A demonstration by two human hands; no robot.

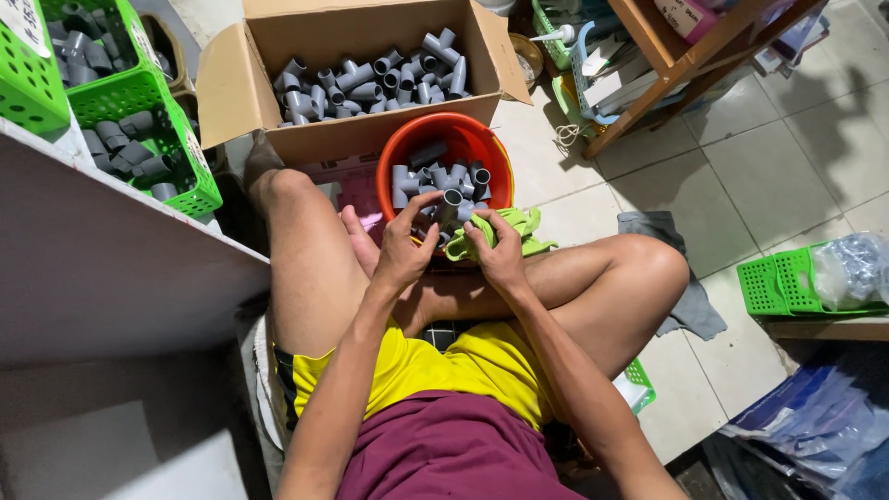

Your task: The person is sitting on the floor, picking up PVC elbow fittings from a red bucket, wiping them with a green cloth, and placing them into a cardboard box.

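Leftward, green baskets and a box hold many grey fittings. Centrally, the left hand grips one fitting over the half-full orange bucket; the right hand clutches a green cloth, seemingly mid-wipe, with plenty left.

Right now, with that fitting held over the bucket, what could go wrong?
1. The left hand pinches the grey pipe fitting by the fingertips only; it may slip into the orange bucket among the other fittings.
2. The green cloth in the right hand hangs loose at the bucket's near rim and could snag on it.
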